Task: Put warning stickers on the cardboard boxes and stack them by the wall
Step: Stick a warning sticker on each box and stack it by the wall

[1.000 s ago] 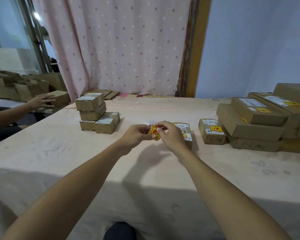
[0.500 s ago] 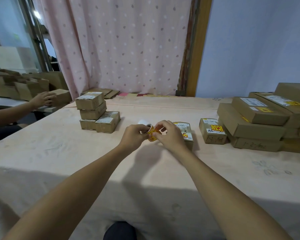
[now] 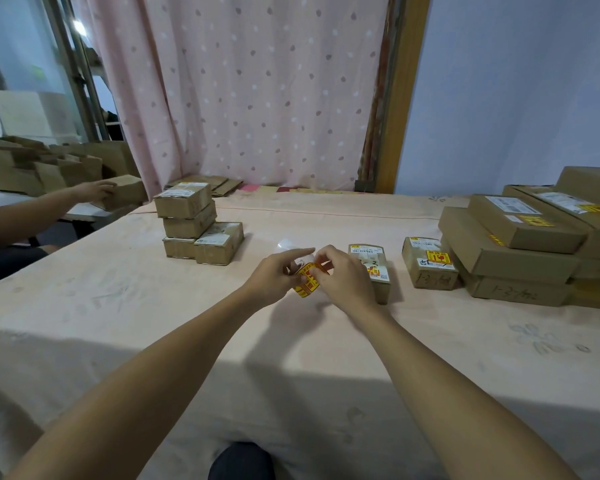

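Over the middle of the table my left hand (image 3: 279,275) grips a roll of yellow-and-red warning stickers (image 3: 307,283). My right hand (image 3: 343,276) pinches the roll's top edge where a sticker sits. A small cardboard box (image 3: 373,261) with a white label stands just behind my right hand, partly hidden. Another small box (image 3: 430,268) bearing a yellow sticker sits to its right. Larger stickered boxes (image 3: 520,247) are stacked by the blue wall at the right. A pile of small boxes (image 3: 194,230) stands at the left.
Another person's hand (image 3: 94,190) rests on a box (image 3: 125,192) on a side table at far left, among more cartons (image 3: 32,168). Flattened cardboard (image 3: 212,185) lies by the pink curtain. The peach tablecloth (image 3: 118,323) covers the table.
My hands shifted slightly and lowered the sticker roll, with white backing paper now showing behind it. The other person's hand moved along the box at left.
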